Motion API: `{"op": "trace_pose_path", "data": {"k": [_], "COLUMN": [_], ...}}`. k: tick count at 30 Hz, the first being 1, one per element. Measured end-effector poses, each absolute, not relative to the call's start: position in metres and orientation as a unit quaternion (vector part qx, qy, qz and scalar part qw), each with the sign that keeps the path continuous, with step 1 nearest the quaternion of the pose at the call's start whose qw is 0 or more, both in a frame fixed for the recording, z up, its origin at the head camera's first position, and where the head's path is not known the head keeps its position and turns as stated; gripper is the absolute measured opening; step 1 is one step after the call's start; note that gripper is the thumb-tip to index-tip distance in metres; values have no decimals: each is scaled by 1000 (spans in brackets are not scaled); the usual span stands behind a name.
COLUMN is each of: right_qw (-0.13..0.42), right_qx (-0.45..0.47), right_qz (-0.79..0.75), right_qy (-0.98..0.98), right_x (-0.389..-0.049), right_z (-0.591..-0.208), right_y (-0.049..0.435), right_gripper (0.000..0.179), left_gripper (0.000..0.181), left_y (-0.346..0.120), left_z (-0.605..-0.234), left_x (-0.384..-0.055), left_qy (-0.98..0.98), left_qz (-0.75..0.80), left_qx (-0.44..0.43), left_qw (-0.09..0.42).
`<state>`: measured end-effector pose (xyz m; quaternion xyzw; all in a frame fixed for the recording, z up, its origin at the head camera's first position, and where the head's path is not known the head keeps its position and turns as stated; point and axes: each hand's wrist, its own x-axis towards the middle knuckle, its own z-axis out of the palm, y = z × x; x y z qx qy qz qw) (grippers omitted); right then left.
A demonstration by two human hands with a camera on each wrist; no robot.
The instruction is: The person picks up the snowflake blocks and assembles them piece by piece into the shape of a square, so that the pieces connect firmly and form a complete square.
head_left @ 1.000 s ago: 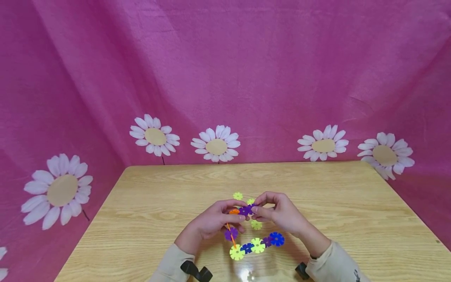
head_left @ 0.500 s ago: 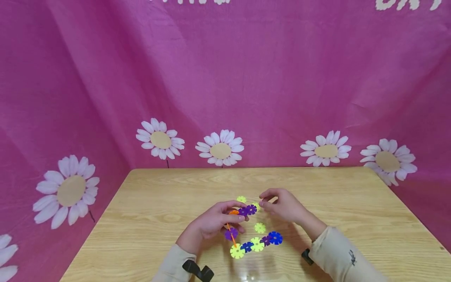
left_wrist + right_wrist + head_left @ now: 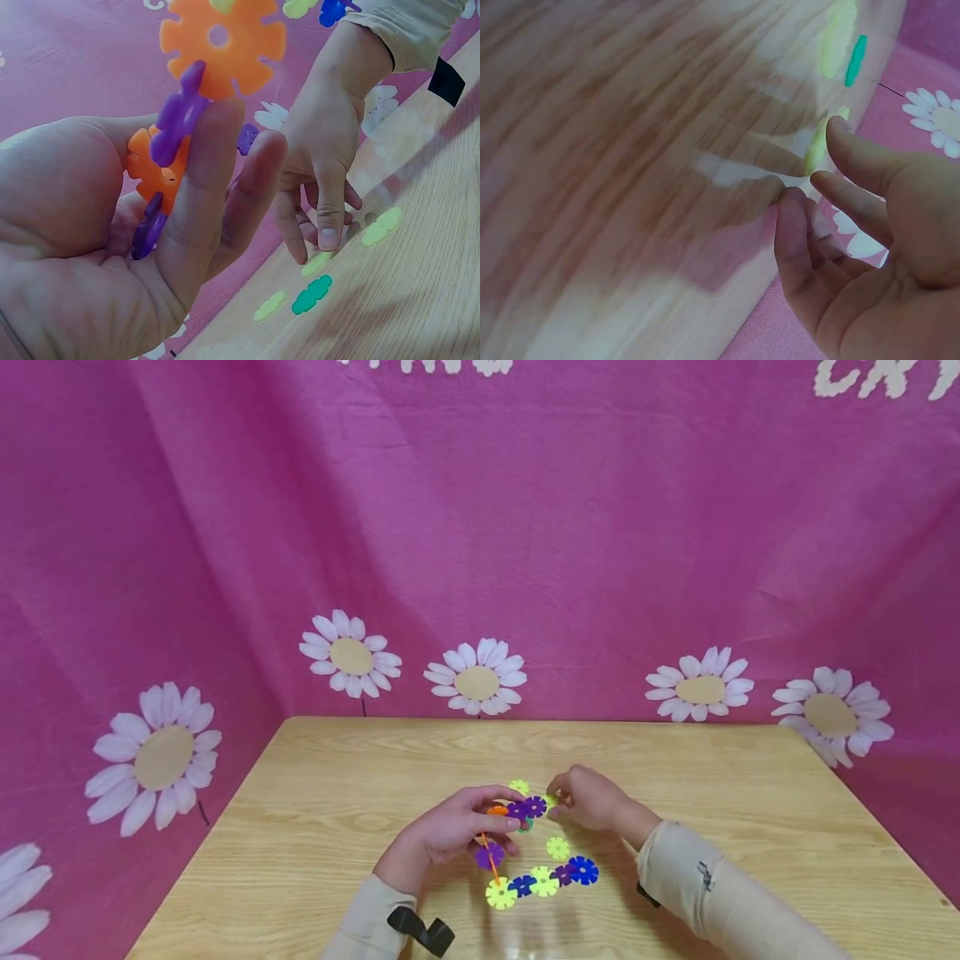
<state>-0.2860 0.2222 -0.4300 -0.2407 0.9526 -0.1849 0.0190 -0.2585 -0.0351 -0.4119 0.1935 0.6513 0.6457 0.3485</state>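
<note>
My left hand (image 3: 450, 827) grips a chain of slotted plastic flower discs between thumb and fingers. In the left wrist view an orange disc (image 3: 259, 52) and a purple disc (image 3: 174, 124) of it show up close. Its near arm, in the head view, runs through yellow discs (image 3: 501, 893) to a blue disc (image 3: 583, 870) at the end. My right hand (image 3: 588, 797) is down at the tabletop, thumb and index fingertips right at the edge of a loose yellow disc (image 3: 817, 150). That disc lies flat.
Also loose on the wooden table (image 3: 360, 768) are a green disc (image 3: 312, 295), a far yellow disc (image 3: 519, 787) and a nearer yellow disc (image 3: 557, 847). A pink cloth (image 3: 570, 527) printed with white daisies hangs behind the table.
My right hand has left the purple end of the chain, moved off to the right, then come down to the loose yellow disc. The left hand keeps the chain nearly still.
</note>
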Motion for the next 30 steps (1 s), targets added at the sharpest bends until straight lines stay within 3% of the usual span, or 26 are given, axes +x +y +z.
{"op": "trace_pose_path", "data": {"k": [10,21,30], "right_qw": [29,23,60], "right_qx": [-178,-93,-56], "right_qz": [-216,-430,-583], "right_qy": [960,898,808], "right_x": [-289,-278,-254], "right_z": [-433,-427,-414], "right_y": [216,227,237], "right_gripper": [21,7,24], "left_gripper": [36,37,37], "left_y": [-37,-34,-33], "left_z": [-413,-413,-415], "left_x": [-259,-258,-258], "left_qy": [654,651,647], "left_qz": [646,644,642], "left_qx": [183,190,193], "left_qw": [348,354,362]}}
